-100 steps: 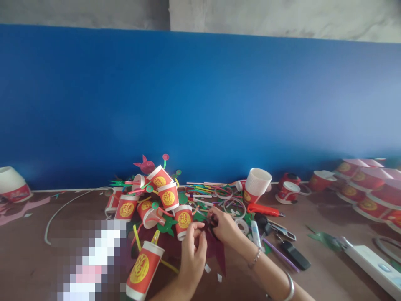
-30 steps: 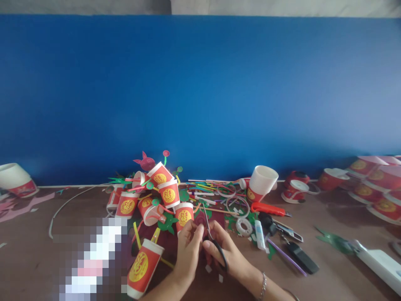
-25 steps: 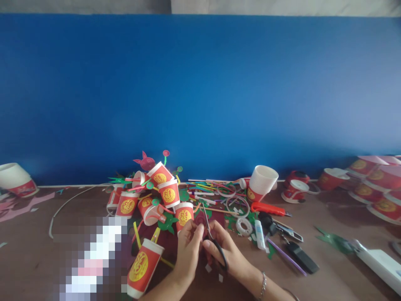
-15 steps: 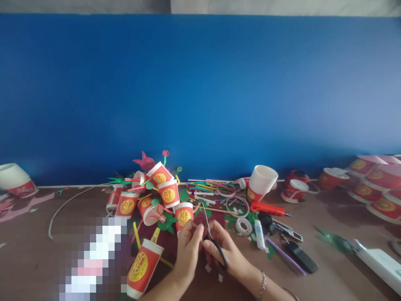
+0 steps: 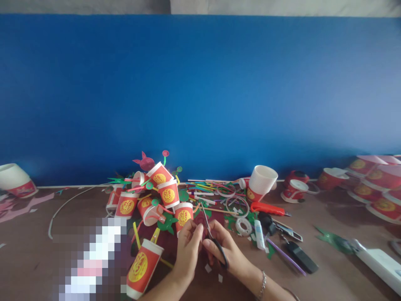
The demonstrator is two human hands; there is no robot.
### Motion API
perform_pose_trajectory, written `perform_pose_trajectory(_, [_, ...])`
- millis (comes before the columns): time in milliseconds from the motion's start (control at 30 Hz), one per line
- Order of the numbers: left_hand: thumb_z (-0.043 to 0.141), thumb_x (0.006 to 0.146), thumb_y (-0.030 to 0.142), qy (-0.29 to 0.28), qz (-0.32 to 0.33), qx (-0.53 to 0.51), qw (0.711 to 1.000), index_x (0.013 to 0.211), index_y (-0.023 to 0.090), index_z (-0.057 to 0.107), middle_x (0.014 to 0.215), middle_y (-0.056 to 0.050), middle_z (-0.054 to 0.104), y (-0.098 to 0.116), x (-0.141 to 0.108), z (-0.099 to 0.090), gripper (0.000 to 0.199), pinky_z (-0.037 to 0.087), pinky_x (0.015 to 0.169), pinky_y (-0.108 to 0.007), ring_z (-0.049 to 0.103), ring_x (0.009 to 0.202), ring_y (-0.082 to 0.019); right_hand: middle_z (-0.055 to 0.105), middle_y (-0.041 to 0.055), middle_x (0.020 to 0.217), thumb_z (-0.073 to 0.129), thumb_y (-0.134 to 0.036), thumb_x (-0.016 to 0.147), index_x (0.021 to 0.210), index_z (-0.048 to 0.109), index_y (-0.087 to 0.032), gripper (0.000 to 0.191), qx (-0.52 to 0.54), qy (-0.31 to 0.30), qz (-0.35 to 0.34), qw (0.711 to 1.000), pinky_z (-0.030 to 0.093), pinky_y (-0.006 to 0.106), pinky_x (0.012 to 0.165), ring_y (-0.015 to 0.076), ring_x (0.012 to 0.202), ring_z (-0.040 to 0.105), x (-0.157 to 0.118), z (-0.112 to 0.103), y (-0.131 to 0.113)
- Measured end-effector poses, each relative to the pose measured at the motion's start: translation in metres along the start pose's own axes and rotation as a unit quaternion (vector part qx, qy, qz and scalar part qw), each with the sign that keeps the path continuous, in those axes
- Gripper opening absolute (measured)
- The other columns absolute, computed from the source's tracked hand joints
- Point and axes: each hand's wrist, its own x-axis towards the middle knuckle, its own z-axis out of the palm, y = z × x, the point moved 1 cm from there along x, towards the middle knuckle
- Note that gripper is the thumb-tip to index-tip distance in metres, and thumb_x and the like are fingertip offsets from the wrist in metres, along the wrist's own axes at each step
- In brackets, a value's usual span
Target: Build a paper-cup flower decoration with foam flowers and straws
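My right hand (image 5: 226, 247) is closed round the black handle of a pair of scissors (image 5: 220, 250), whose blades point up and away from me. Pinched in the fingers of my left hand (image 5: 189, 247) is a small dark red piece of paper (image 5: 200, 219), right beside the blades. Part of that piece is hidden behind my fingers. Small white scraps (image 5: 208, 268) lie on the table just below both hands. To the left of my left hand leans a red and white paper cup (image 5: 145, 267) with yellow strips by it.
Behind my left hand several paper cups (image 5: 168, 193) are joined in a pile with straws and green cutouts. Straws and markers (image 5: 203, 193), a tape roll (image 5: 243, 226), a glue tube (image 5: 259, 235), an orange cutter (image 5: 267, 208) and stacked cups (image 5: 262, 182) lie behind and right.
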Motion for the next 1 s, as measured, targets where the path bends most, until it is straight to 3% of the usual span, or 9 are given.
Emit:
perform_pose_trajectory(467, [0.053,0.084,0.044,0.022,0.074,0.107,0.991,0.065,0.019,0.041,0.057,0.006,0.035,0.0020,0.0008,-0.0057,0.034,0.032,0.053,-0.021,0.032,0.054,-0.009,0.050,-0.0095,0.056,0.069,-0.047,0.075,0.086,0.041,-0.019,0.041,0.012,-0.009,0.001,1.000,0.035,0.013,0.035,0.0030,0.037,0.044,0.0025,-0.0018,0.0002])
perform_pose_trajectory(667, [0.051,0.084,0.046,-0.004,0.073,0.127,0.989,0.066,0.019,0.042,0.057,0.006,0.036,0.0013,0.0007,-0.0053,0.034,0.032,0.052,-0.021,0.034,0.054,-0.010,0.051,-0.0087,0.056,0.067,-0.050,0.076,0.089,0.040,-0.020,0.042,0.002,0.005,0.014,1.000,0.036,0.012,0.037,0.0036,0.040,0.045,0.0014,-0.0006,-0.0011])
perform_pose_trajectory(1000, [0.055,0.083,0.046,0.024,0.078,0.114,0.990,0.067,0.018,0.047,0.058,0.005,0.037,-0.0014,0.0016,-0.0074,0.033,0.033,0.053,-0.021,0.035,0.054,-0.010,0.045,-0.0111,0.049,0.068,-0.051,0.073,0.085,0.040,-0.021,0.043,-0.023,0.016,0.006,1.000,0.030,0.013,0.033,0.0039,0.033,0.040,0.0017,-0.0019,-0.0020])
